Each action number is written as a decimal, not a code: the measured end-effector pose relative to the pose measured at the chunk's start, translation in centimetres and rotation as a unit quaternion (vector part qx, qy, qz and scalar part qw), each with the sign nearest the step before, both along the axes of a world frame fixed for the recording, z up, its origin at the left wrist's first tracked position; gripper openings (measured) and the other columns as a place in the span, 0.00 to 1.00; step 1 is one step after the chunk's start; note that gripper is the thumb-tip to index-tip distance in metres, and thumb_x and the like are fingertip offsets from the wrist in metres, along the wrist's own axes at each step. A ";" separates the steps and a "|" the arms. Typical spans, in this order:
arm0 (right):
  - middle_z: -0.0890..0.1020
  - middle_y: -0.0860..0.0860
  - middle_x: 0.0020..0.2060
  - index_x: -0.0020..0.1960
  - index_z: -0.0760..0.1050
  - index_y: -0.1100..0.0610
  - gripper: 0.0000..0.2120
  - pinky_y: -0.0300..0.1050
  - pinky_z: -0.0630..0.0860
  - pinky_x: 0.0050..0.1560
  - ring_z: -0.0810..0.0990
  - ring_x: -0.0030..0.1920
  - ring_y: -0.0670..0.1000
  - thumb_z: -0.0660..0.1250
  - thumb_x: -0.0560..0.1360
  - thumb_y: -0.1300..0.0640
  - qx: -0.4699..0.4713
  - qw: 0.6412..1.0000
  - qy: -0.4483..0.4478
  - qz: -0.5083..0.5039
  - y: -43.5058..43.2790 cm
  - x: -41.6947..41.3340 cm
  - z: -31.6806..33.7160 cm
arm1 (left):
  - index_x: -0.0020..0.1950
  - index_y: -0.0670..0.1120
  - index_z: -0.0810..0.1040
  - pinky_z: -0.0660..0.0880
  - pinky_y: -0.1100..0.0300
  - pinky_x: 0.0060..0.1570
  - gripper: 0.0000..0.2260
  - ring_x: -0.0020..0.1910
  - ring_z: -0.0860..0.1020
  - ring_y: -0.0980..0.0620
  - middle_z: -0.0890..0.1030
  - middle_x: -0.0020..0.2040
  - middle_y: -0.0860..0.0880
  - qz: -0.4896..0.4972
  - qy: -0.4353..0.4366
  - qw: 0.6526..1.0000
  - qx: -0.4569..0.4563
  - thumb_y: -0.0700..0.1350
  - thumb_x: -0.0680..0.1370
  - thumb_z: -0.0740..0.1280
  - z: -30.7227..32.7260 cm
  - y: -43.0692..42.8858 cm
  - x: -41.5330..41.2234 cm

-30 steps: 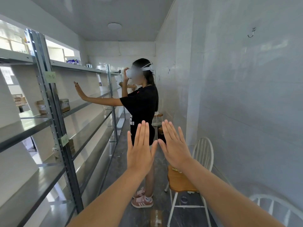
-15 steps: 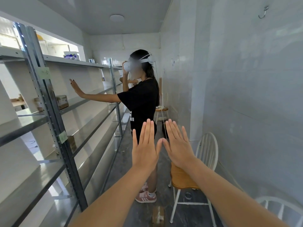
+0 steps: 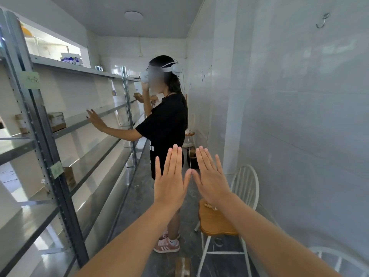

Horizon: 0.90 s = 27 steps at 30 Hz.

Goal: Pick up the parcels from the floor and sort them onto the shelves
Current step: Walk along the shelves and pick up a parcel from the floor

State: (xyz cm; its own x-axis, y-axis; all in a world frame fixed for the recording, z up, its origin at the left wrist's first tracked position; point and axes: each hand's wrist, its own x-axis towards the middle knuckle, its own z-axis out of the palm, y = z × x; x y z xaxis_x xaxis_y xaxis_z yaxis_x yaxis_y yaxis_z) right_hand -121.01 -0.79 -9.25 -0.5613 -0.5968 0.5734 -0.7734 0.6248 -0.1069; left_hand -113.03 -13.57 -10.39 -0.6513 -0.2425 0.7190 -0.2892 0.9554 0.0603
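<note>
Bright daylight from left; wide-angle edge distortion.

white tiled walls (image 3: 299,116), dark floor (image 3: 139,196), wooden-seated chair (image 3: 215,220).

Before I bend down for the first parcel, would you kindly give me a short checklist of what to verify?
1. Left hand free: ok, open and flat, holding nothing.
2. Right hand free: ok, open, holding nothing.
3. Parcel within view: ok, one brown parcel lies on the floor at the bottom edge.
4. Aisle clear: not ok, a person in black stands just ahead.
5. Right side clear: not ok, a wooden-seat chair stands beside the parcel.
6. Shelf space: ok, the near shelves look mostly bare.
</note>
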 end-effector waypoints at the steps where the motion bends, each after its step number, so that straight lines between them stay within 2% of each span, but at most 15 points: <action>1: 0.41 0.49 0.81 0.81 0.39 0.54 0.30 0.53 0.38 0.80 0.36 0.79 0.48 0.42 0.84 0.43 0.002 1.000 0.001 -0.001 -0.4 -0.3 0.1 | 0.83 0.44 0.50 0.42 0.46 0.80 0.33 0.83 0.50 0.49 0.51 0.84 0.46 0.000 0.002 1.000 -0.001 0.62 0.84 0.37 0.2 -0.4 -0.3; 6: 0.45 0.50 0.81 0.81 0.41 0.56 0.30 0.51 0.36 0.78 0.39 0.80 0.49 0.44 0.84 0.44 -0.003 1.000 0.021 -0.013 -2.5 -1.4 0.8 | 0.84 0.43 0.50 0.40 0.47 0.79 0.31 0.83 0.49 0.49 0.50 0.84 0.46 -0.005 0.010 1.000 -0.010 0.60 0.85 0.43 0.6 -2.8 -1.8; 10: 0.44 0.51 0.81 0.81 0.40 0.56 0.30 0.50 0.35 0.78 0.39 0.80 0.49 0.43 0.84 0.44 0.014 0.999 0.039 -0.034 -4.3 -2.2 1.3 | 0.84 0.43 0.50 0.44 0.45 0.80 0.32 0.83 0.49 0.50 0.51 0.84 0.47 -0.014 0.011 1.000 -0.005 0.60 0.85 0.45 0.9 -4.8 -3.0; 13: 0.45 0.51 0.81 0.81 0.40 0.56 0.30 0.51 0.35 0.78 0.39 0.80 0.49 0.44 0.85 0.44 0.020 0.998 0.040 -0.045 -5.8 -2.9 1.5 | 0.83 0.43 0.50 0.43 0.46 0.80 0.32 0.83 0.50 0.49 0.51 0.84 0.46 -0.023 0.016 1.000 -0.004 0.60 0.85 0.46 1.1 -6.3 -3.9; 19: 0.43 0.51 0.81 0.81 0.38 0.56 0.30 0.54 0.38 0.80 0.38 0.80 0.50 0.42 0.84 0.44 0.026 0.998 0.024 -0.056 -9.0 -3.6 1.7 | 0.83 0.42 0.50 0.52 0.40 0.80 0.32 0.83 0.51 0.48 0.52 0.84 0.45 -0.045 0.013 0.999 0.003 0.60 0.85 0.47 1.1 -9.8 -5.1; 22: 0.43 0.51 0.81 0.81 0.38 0.56 0.31 0.54 0.38 0.79 0.38 0.80 0.50 0.41 0.84 0.43 0.034 0.997 0.028 -0.066 -10.3 -3.8 1.4 | 0.83 0.42 0.50 0.51 0.41 0.80 0.32 0.83 0.51 0.48 0.52 0.84 0.45 -0.052 0.009 0.999 -0.004 0.60 0.85 0.45 0.6 -11.3 -5.4; 27: 0.42 0.51 0.81 0.81 0.38 0.56 0.31 0.54 0.38 0.79 0.37 0.80 0.49 0.44 0.85 0.43 0.039 0.996 0.024 -0.076 -11.9 -4.2 0.3 | 0.83 0.43 0.49 0.47 0.41 0.80 0.31 0.83 0.49 0.49 0.51 0.84 0.46 -0.072 0.000 0.997 0.006 0.60 0.85 0.45 -0.7 -13.5 -6.0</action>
